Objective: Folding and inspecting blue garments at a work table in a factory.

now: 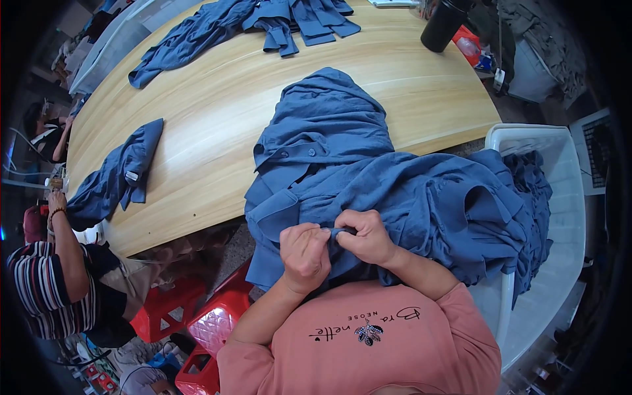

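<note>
Pinching shirt (342,178) hem, left hand (304,253) and right hand (368,236) both closed | crate (559,197) at 3 o'clock holds shirts | table (217,112) bare toward 11 o'clock

Bare pale wooden tabletop (217,99) lies open between the small folded blue garment (122,174) at its left edge and the large crumpled blue shirt (342,145). Farther back, spread blue garments (263,20) and a black cylindrical bottle (442,25) occupy the surface. To the right, a white plastic chair (559,197) heaped with blue fabric blocks passage.

Blue collared shirt (329,141) — crumpled, draped off table edge
</note>
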{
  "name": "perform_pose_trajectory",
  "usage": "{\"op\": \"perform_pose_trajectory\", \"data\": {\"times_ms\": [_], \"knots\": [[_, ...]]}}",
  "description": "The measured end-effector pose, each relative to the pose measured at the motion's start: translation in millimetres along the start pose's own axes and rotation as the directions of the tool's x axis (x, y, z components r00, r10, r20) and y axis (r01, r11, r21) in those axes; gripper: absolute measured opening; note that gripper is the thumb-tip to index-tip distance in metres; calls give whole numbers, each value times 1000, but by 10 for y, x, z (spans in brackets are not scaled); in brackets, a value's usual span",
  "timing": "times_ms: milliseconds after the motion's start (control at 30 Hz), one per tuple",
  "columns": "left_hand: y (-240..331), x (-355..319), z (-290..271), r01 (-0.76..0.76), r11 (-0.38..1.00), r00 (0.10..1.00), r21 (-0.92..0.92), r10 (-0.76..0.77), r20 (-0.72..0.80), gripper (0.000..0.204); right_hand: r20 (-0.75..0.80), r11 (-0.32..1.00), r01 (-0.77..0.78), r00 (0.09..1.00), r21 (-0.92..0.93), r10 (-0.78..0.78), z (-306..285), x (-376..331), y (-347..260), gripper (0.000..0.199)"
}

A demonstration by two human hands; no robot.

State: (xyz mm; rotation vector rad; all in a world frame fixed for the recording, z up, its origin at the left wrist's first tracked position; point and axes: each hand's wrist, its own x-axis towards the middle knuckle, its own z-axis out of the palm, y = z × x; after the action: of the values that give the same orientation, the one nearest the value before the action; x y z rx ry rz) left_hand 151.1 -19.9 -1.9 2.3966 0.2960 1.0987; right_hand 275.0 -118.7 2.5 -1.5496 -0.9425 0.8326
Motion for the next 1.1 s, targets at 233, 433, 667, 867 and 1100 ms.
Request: {"op": "perform_pose_trajectory", "data": {"times_ms": [233, 433, 667, 867, 1100], "knots": [[115, 30, -16, -43, 997, 999, 69, 41, 34, 20, -69, 664, 519, 758, -538, -649, 89, 53, 134, 17], [98, -10, -76, -62, 997, 997, 45, 64, -32, 23, -113, 641, 561, 700, -524, -705, 57, -37, 101, 24], [-171, -4, -371, 150, 977, 983, 153, -164, 85, 18, -95, 612, 482, 733, -627, -674, -13, 36, 118, 22], [-421, -130, -386, 465, 871, 884, -160, -447, 138, 11, 243, 425, 650, 685, -630, -687, -12, -55, -96, 19], [43, -177, -527, 20, 998, 998, -64, -17, 54, 29, 322, 398, 728, 632, -558, -705, 145, 97, 3, 15]]}}
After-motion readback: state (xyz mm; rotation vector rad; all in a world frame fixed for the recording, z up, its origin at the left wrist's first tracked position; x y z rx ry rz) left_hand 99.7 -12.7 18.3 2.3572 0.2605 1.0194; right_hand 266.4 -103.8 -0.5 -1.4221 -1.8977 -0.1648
